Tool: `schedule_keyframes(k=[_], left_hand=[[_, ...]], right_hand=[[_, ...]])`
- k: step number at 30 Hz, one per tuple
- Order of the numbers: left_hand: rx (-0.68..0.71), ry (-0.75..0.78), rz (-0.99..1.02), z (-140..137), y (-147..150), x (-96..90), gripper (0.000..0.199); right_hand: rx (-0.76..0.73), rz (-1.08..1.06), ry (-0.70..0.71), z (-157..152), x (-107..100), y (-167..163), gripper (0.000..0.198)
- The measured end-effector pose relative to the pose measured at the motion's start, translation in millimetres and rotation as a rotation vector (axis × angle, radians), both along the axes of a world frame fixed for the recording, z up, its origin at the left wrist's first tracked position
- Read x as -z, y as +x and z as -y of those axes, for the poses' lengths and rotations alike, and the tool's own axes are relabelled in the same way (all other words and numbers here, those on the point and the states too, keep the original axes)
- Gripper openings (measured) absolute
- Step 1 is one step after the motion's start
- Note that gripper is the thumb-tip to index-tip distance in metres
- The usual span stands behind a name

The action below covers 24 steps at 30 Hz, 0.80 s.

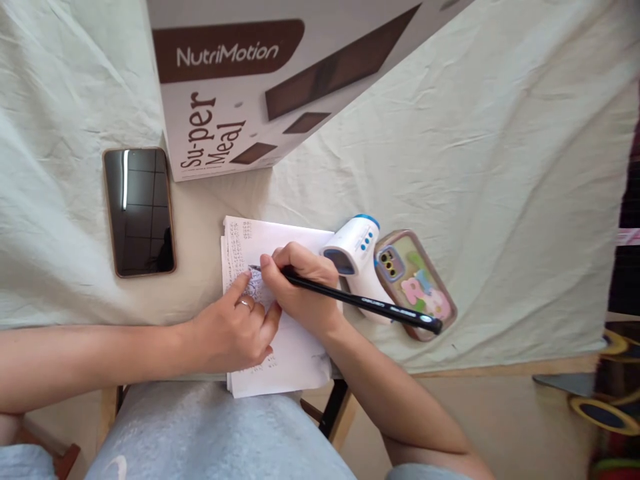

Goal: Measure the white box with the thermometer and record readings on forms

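Observation:
My right hand (303,287) grips a long black pencil (370,307), its tip down on the top sheet of a stack of white paper (287,235). Rows of small handwriting and a dense patch of blue-looking scribble show near the tip. On the same sheet rests my left hand (237,327), a ring on one finger. Its index finger is stretched out and touches the paper beside the pencil tip, while its other fingers are loosely bent with nothing in them. Both hands partly cover the writing.
A tall white NutriMotion box (220,127) stands behind the paper. To the left lies a black-screened phone (140,213). At the right, a white-and-blue infrared thermometer (357,243) leans against a phone in a decorated case (423,290). A pale wrinkled cloth (480,167) covers the table.

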<state>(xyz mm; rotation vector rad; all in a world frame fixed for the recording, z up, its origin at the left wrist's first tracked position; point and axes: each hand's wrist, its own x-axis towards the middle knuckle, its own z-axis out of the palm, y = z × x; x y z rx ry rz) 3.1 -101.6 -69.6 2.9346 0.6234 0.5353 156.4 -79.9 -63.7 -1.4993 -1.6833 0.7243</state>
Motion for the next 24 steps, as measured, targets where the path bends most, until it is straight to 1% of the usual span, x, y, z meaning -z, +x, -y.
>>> schedule_keyframes(k=[7, 11, 17, 24], left_hand=[[-0.007, -0.026, 0.009, -0.3, 0.2, -1.9, 0.042], [-0.014, -0.041, 0.016, 0.3, -0.1, -2.2, 0.041], [-0.001, -0.062, 0.000, 1.1, -0.9, -0.8, 0.044], [-0.006, -0.032, -0.007, 0.9, -0.5, -1.2, 0.043]], right_hand=[[0.026, -0.008, -0.016, 0.2, 1.3, 0.6, 0.033], [0.012, 0.015, -0.021, 0.2, -0.1, 0.2, 0.034], [0.013, -0.005, -0.044, 1.2, 1.8, 2.9, 0.033], [0.026, 0.010, -0.037, 0.7, 0.8, 0.8, 0.033]])
